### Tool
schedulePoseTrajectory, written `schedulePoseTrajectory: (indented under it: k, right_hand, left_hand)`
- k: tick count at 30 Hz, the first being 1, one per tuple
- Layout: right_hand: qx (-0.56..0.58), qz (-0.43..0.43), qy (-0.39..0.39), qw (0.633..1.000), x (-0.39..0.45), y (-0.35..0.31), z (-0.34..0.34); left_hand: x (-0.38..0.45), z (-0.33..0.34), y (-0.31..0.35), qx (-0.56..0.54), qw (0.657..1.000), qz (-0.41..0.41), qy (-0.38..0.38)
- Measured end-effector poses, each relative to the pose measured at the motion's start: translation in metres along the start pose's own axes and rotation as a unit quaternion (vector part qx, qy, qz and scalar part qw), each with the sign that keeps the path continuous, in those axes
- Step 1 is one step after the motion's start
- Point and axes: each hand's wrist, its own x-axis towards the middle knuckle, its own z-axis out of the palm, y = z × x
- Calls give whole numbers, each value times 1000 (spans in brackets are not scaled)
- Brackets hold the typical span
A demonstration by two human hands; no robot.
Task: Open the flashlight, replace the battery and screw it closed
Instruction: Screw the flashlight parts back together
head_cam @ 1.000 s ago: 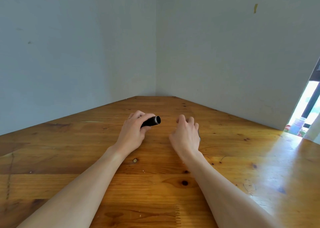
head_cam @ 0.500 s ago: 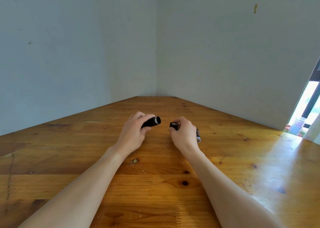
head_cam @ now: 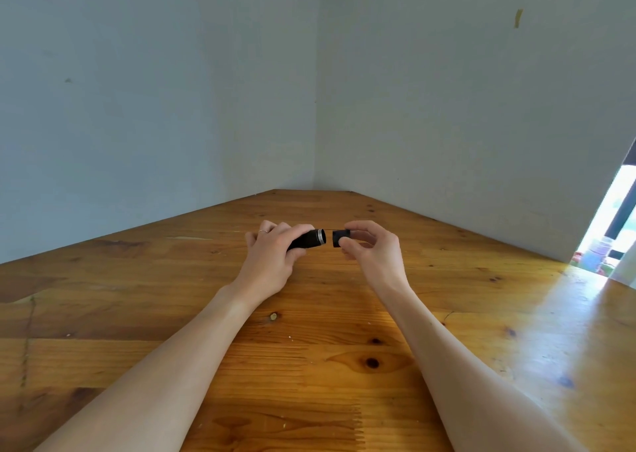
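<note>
My left hand (head_cam: 272, 255) grips the black flashlight body (head_cam: 309, 239), whose open end with a silver threaded ring points right. My right hand (head_cam: 373, 250) pinches a short black cap (head_cam: 340, 237) between thumb and fingers, held just right of that open end with a small gap between the two parts. Both are lifted slightly above the wooden table (head_cam: 309, 348). The rear of the flashlight body is hidden in my left palm. No battery shows.
The table fills a corner between two pale blue-grey walls. At the far right a bright doorway (head_cam: 616, 231) opens, with a pale container (head_cam: 597, 250) on the floor beyond the table's right edge.
My right hand picked up the black cap from the table, lifted and turned palm-inward, bringing the cap close to the flashlight's open end. My left hand kept its hold and barely moved.
</note>
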Motion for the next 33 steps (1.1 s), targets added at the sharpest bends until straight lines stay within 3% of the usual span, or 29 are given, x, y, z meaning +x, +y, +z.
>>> schedulePoseTrajectory:
  k: [19, 27, 33]
  right_hand:
    - [-4, -35, -25, 999, 0, 6, 7]
    - [22, -16, -30, 999, 2, 7, 3]
    - [8, 6, -34, 999, 4, 11, 4]
  left_hand:
    - [2, -3, 3, 38, 999, 13, -21]
    - [1, -7, 6, 12, 999, 14, 32]
    - [2, -8, 4, 3, 999, 23, 26]
